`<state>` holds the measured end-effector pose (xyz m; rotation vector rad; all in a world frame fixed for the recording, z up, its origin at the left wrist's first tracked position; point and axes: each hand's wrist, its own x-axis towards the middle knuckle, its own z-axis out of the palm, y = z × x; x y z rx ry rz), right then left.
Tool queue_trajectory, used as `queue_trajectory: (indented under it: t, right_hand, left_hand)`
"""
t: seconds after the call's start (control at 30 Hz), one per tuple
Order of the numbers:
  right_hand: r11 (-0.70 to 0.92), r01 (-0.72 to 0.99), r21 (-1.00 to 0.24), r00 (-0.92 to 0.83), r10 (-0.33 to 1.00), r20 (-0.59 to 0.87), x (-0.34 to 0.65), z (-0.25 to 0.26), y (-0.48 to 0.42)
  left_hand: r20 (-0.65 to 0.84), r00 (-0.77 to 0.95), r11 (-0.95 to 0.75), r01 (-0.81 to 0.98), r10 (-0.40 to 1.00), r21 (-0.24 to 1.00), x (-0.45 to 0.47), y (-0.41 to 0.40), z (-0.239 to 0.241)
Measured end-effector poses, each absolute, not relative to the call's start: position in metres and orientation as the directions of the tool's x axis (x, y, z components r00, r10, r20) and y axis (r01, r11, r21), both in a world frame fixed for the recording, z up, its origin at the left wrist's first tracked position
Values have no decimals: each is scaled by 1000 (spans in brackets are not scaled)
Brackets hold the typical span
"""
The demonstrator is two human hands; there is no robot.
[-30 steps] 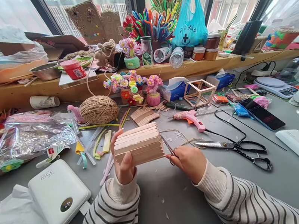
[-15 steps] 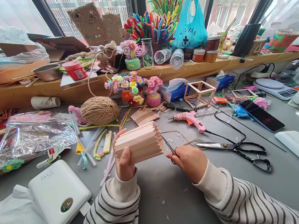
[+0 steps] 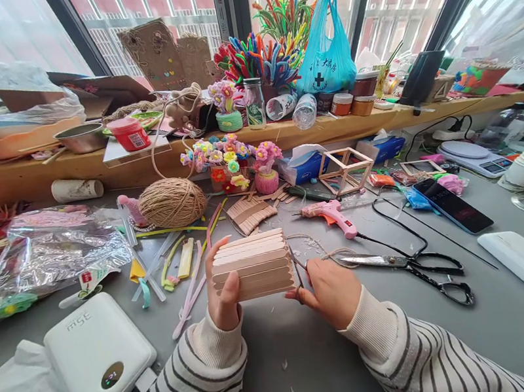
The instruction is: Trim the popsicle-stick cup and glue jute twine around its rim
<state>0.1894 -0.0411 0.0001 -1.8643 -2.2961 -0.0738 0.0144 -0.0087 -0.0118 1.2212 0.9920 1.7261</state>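
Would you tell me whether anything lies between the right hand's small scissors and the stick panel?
Nothing visible does: the small scissors in the right hand sit right at the edge of the stick panel, which the left hand grips.

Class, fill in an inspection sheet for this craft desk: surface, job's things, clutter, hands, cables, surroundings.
Surface: grey table, dotted with small scraps.
Job's things: stick panel; small scissors at its right edge.
Clutter: large scissors, pink glue gun, twine ball, phone, white device.
Hands: left hand holds the stick panel; right hand grips the small scissors.
Cables: black cable loops across the table.
Surroundings: wooden shelf with pipe cleaners and blue bag; windows behind.
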Motion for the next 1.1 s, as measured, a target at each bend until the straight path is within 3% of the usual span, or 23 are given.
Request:
queue_trajectory:
  t: [0.37,0.57,0.73,0.83,0.93,1.03,1.1]
  right_hand:
    - [176,982,-71,-173,984,44,184,10,-43]
    - [208,978,7,-205,957,207,184,4,-37]
    - [256,966,-24,-236,921,309,186,1,-32]
    - [284,949,-135,-242,934,262,188,0,-29]
    - [323,866,-382,-277,945,173,191,-2,-26]
    - [318,716,-622,-312,942,123,192,-2,-24]
    - [281,652,-704,-303,948,98,192,-2,-24]
  left_hand:
    - [324,-280,-379,-172,904,909,15,-9,-10]
    - [228,-321,-329,-309,919,892,17,-9,-4]
    - [60,-329,-226,-495,942,839,20,-10,8]
    - [21,-329,-220,-579,944,786,17,-9,11]
    - [-16,-277,-187,-688,961,701,8,-8,11]
    - [-82,-92,-22,-786,992,618,-2,-9,11]
    - [-99,87,129,-784,991,607,-7,-9,10]
